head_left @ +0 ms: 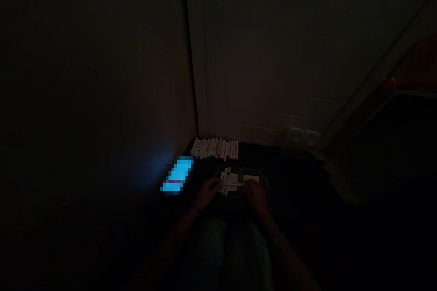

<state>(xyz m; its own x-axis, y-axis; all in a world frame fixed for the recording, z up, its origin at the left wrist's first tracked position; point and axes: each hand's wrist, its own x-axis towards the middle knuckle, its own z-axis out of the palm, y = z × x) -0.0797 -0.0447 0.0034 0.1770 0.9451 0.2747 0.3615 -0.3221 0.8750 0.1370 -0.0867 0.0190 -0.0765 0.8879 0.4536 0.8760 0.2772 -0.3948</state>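
Observation:
A slim white marker [235,184] lies level between my two hands, above an open clear plastic case [241,173]. At its left end, the fingers of my left hand [207,192] are pinched together. My right hand [256,193] grips the other end with closed fingers. Below, in the left half of the case, several white markers [224,176] stand side by side over a pale flat piece [233,179]. Another pale flat piece [251,178] is in the right half, partly covered by my right hand. Darkness hides the finer details.
A long row of white markers [215,148] lies against the wall at the back. To the left glows a blurred blue screen [178,175]. Faint clear containers [302,136] stand at the back right. My knees [227,241] are just below the case.

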